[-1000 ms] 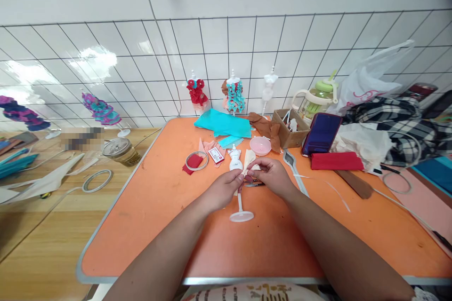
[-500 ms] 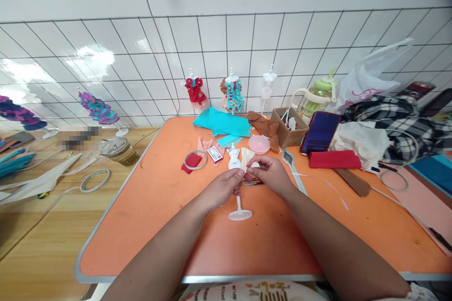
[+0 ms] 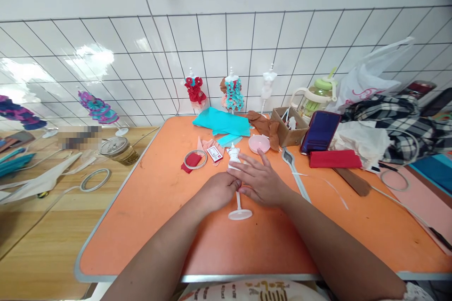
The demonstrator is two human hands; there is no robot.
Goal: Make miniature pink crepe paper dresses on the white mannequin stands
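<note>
A small white dress-form mannequin stands upright on a round base in front of me. My left hand is closed around its lower body, though the fingertips are partly hidden. Across the form's right side lies my right hand, fingers stretched out and spread, its thumb close to the left fingers. It covers the cream cloth and scissors seen there before. Left of the form are a silver ring over red cloth and a white-and-red label card. Behind the right fingers sits a pink bowl.
Turquoise cloth, brown cloth and a cardboard box lie further back. Dressed mannequins line the tiled wall. Grey-handled tweezers, a phone and folded red cloth are to the right.
My right hand has gone from a pinch to spread fingers and moved left over the form. My left hand has turned and closed lower on it, its thumb no longer pointing up.
</note>
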